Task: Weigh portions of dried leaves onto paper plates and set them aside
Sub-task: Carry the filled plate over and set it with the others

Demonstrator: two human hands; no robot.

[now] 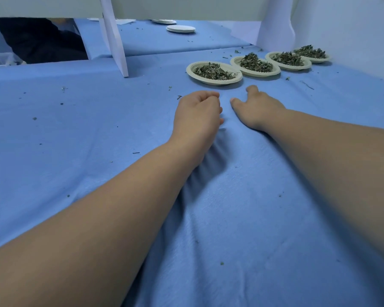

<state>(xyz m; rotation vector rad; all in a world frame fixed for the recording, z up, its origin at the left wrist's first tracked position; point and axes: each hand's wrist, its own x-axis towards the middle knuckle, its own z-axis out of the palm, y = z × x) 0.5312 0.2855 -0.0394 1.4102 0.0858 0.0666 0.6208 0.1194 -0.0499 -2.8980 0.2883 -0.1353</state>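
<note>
Several paper plates of dried green leaves stand in a row at the back right of the blue cloth. The nearest plate lies just beyond both hands, and the farthest plate is near the wall. My left hand rests on the cloth below the nearest plate, its fingers curled under with nothing visible in them. Beside it my right hand lies flat on the cloth with fingers spread, a short gap from the plates. Neither hand touches a plate.
Loose leaf crumbs dot the cloth, which is bunched into folds under my left wrist. A white upright panel stands at the back left. Empty white plates sit on the far table. A person in dark clothing is beyond the table's left edge.
</note>
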